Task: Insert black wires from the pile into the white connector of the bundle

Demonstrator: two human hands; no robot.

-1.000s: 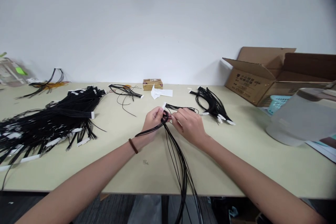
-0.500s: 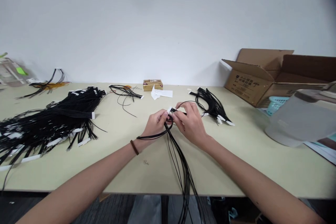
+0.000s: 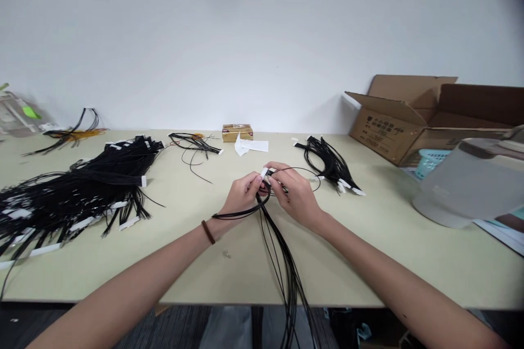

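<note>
Black wire bundle [image 3: 282, 262] runs off bottom edge past table [image 3: 204, 262] front. Where left hand [image 3: 241, 196] and right hand [image 3: 297, 199] meet, fingers cover wires; grip detail too small to tell. Cardboard box [image 3: 413, 117] print unreadable. Big wire pile [image 3: 73, 188] cut at left edge. Grey container [image 3: 466, 185] blurred, cut at right.

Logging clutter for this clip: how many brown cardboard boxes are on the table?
2: a large open brown cardboard box at the far right, and a small brown cardboard box at the back centre. None seems hidden.
</note>
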